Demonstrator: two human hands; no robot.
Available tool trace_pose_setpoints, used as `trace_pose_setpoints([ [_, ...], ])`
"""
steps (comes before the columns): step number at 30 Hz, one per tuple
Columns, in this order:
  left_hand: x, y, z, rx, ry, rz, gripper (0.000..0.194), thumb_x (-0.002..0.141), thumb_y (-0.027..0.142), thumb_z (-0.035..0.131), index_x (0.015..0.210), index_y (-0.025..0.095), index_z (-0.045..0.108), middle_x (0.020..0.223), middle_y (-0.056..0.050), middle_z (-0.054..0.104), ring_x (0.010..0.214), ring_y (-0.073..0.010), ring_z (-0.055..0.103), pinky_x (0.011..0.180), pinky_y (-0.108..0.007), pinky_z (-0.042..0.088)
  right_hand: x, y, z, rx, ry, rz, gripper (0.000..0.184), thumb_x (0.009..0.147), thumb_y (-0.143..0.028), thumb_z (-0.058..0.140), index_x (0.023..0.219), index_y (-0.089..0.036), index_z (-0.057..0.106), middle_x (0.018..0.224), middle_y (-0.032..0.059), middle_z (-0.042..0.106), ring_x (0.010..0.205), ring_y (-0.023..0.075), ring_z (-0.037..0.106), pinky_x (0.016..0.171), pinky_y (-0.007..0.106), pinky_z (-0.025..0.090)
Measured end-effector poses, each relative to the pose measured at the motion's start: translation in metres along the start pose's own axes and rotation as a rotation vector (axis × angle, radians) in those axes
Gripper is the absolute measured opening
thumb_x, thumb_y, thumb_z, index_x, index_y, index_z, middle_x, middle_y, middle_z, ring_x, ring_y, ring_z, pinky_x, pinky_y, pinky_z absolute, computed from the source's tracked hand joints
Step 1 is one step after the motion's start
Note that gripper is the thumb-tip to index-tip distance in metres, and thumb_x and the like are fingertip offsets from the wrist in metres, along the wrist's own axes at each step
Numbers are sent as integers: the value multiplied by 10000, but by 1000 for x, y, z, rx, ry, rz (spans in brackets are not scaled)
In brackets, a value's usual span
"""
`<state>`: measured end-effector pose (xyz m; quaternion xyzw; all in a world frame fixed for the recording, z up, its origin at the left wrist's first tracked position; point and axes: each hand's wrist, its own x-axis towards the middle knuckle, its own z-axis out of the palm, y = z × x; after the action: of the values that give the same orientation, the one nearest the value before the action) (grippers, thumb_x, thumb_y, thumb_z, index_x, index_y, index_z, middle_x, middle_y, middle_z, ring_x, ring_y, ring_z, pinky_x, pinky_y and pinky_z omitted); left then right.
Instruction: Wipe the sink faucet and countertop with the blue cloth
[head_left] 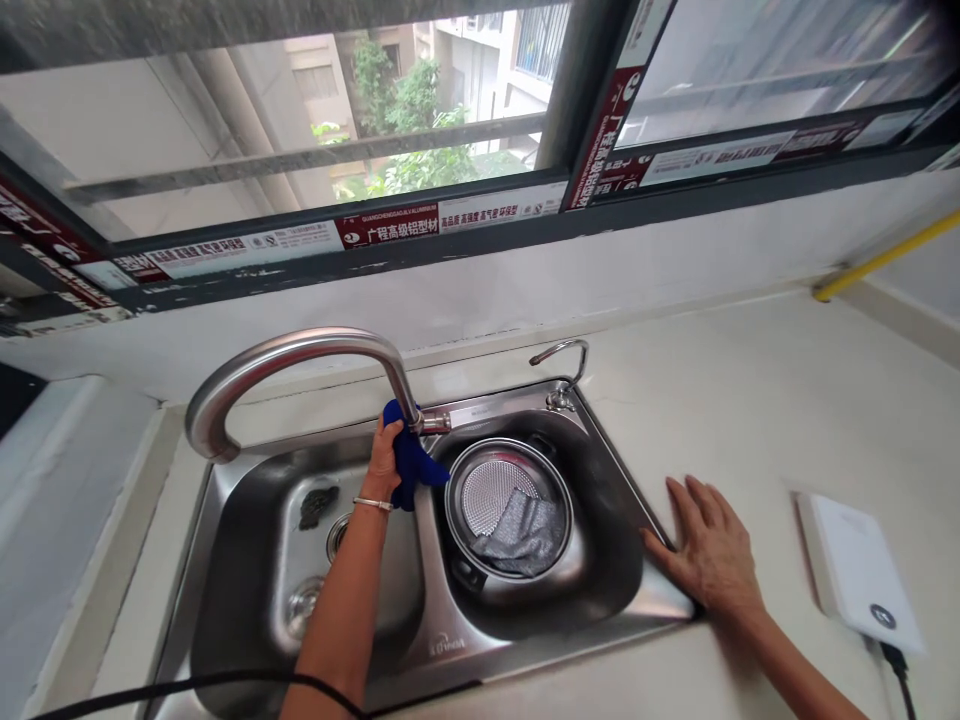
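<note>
Cable [187,683], thin and black, runs in below your left hand and crosses that forearm. Around the forearm lies the sink's left basin [232,560], with a dark scrubber [319,507] and, nearer your wrist, a drain [337,537]. The faucet [315,343] rises to the left of your left hand and arcs over it, its spout end coming down just beside your fingers. Your left hand [383,455], a bracelet [373,503] at its wrist, is curled on a blue cloth [411,468], bunched at the spout end; how firmly it presses the metal, you cannot tell.

Right of that hand, a round pan [487,495] stands in the right basin [607,560], a grey cloth [525,535] inside it. Between your hands, farther off, stands a small tap [560,399]. Your right hand [709,555] lies palm down on the counter [637,400], fingers slightly spread, thumb at the sink's edge. Right of it sits a white box [859,570]; beyond, a yellow pipe [892,257].
</note>
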<state>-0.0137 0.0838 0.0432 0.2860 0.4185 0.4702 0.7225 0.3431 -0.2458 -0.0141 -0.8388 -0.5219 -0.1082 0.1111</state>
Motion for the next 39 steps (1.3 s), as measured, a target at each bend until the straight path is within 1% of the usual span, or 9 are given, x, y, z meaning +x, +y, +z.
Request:
trace_pose_setpoints([
  [6,1,-6,4,14,95,127,438,554,355,734,944,204,605,793,34,631,697,-95,547,667,-194,455,-1,2,0,-2,4,-20,799,868,-647,426,1488,-147,374,1518,194,402,1419,418,333,1102,600,375],
  [11,0,-3,4,55,116,122,416,570,377,729,929,199,617,767,37,621,661,-87,527,633,-197,433,-2,3,2,5,18,-32,813,871,-661,407,1502,-149,353,1519,198,400,1409,422,349,1102,610,372],
  [14,1,6,5,87,67,61,443,579,409,729,952,195,625,784,21,643,660,-101,550,632,-214,455,-2,3,3,8,14,-31,819,869,-670,402,1499,-148,356,1523,200,393,1409,426,345,1103,618,368],
  [19,11,28,4,184,-82,-113,400,562,392,785,853,162,635,661,-21,626,531,-137,525,504,-258,413,-3,3,4,23,10,-29,819,862,-669,409,1499,-159,353,1525,196,388,1401,434,346,1088,636,368],
  [23,19,34,1,212,-156,-154,379,573,367,822,832,149,653,650,-45,633,534,-146,539,497,-255,412,-3,3,3,22,1,-22,821,861,-665,404,1496,-148,352,1529,204,377,1401,436,342,1090,636,359],
  [26,16,28,-3,158,-160,-133,443,575,398,843,897,151,666,722,-49,660,595,-140,566,552,-246,447,-4,3,4,33,1,-26,814,858,-654,407,1500,-159,344,1529,198,376,1398,438,343,1088,645,349],
  [30,5,9,-8,40,-86,-51,541,558,466,854,959,165,650,768,-17,649,627,-110,549,578,-222,443,-4,5,5,39,19,-44,813,852,-651,408,1501,-165,347,1522,193,383,1391,439,353,1085,650,347],
  [34,0,-8,-10,-37,-31,11,609,561,476,860,1045,186,631,790,1,634,640,-104,537,567,-212,421,-4,8,8,25,28,-65,837,845,-662,400,1497,-140,351,1503,205,398,1384,438,362,1092,638,348],
  [39,2,-22,-12,-63,-5,93,583,610,489,845,1071,206,626,868,3,636,693,-93,538,615,-200,429,-5,11,10,20,22,-85,859,839,-678,390,1513,-149,329,1496,200,403,1381,447,360,1087,648,350],
])
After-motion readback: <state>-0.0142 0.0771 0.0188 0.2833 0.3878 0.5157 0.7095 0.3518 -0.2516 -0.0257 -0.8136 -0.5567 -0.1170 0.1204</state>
